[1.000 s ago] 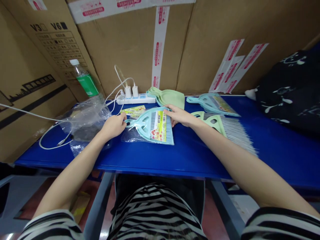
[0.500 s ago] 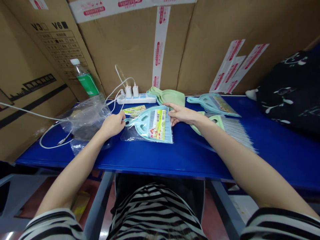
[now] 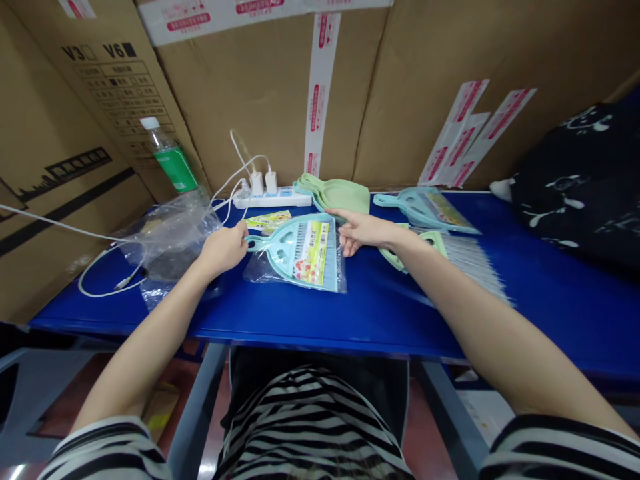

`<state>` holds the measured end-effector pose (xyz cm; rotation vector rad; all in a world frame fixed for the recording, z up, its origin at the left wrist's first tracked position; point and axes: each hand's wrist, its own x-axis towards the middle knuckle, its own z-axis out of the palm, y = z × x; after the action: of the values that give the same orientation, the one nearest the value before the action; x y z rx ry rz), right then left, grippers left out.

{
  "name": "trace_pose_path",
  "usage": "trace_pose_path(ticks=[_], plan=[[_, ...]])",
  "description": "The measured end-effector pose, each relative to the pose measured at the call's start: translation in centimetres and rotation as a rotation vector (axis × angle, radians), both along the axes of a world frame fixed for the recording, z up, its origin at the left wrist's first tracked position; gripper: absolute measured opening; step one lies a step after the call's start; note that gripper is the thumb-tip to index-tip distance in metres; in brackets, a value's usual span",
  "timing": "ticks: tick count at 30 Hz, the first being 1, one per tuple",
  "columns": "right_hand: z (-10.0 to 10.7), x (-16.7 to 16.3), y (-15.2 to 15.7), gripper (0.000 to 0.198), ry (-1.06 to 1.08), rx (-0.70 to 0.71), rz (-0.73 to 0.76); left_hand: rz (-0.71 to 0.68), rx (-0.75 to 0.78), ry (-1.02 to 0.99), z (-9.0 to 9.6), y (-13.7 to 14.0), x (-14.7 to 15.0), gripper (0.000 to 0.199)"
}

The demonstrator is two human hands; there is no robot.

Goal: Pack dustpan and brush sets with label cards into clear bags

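Observation:
A light blue dustpan (image 3: pixel 283 255) with a matching brush lies in a clear plastic bag (image 3: pixel 263 272). A yellow-green label card (image 3: pixel 313 253) rests over the bristles. My left hand (image 3: pixel 223 250) is closed around the handle end, at the left. At the bag's right edge, my right hand (image 3: pixel 367 230) has its index finger stretched along the top corner and the other fingers curled at the plastic. Behind the bag lie loose label cards (image 3: pixel 267 220). Green dustpans (image 3: pixel 347 195) are stacked farther back. Under my right forearm is a green brush (image 3: pixel 470 263), partly hidden.
Crumpled clear bags (image 3: pixel 175 237) and a white cable lie at the left. A bottle (image 3: pixel 173 160) stands behind them near a power strip (image 3: pixel 280 198) with chargers. A bagged blue dustpan set (image 3: pixel 430 208) is at the back right, before a dark patterned bag (image 3: pixel 585 193). Cardboard (image 3: pixel 250 100) walls the back.
My left hand has shifted slightly left with the dustpan's handle. The dustpan and its label have moved a little left and toward me; the right hand stays at the bag's edge.

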<state>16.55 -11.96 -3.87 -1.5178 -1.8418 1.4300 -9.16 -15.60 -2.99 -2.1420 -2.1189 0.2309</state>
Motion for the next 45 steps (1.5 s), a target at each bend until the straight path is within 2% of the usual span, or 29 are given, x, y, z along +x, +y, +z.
trace_pose_path(ticks=[7,14,30,37,45], plan=[[-0.1,0.0,0.0,0.058,-0.062,0.043,-0.020,0.023,-0.013,-0.015,0.2,-0.1,0.1,0.035],[-0.1,0.5,0.3,0.033,-0.113,0.038,0.048,0.040,0.012,0.002,0.2,-0.1,-0.2,0.037],[1.0,1.2,0.1,0.037,-0.199,0.043,0.125,0.132,0.030,-0.004,0.8,-0.2,-0.5,0.042],[1.3,0.9,-0.3,0.034,-0.324,-0.006,0.193,0.120,0.022,-0.006,0.4,-0.2,-0.1,0.044],[1.5,1.1,-0.2,0.031,-0.383,0.003,0.269,0.114,0.052,-0.009,0.4,-0.1,-0.2,0.043]])
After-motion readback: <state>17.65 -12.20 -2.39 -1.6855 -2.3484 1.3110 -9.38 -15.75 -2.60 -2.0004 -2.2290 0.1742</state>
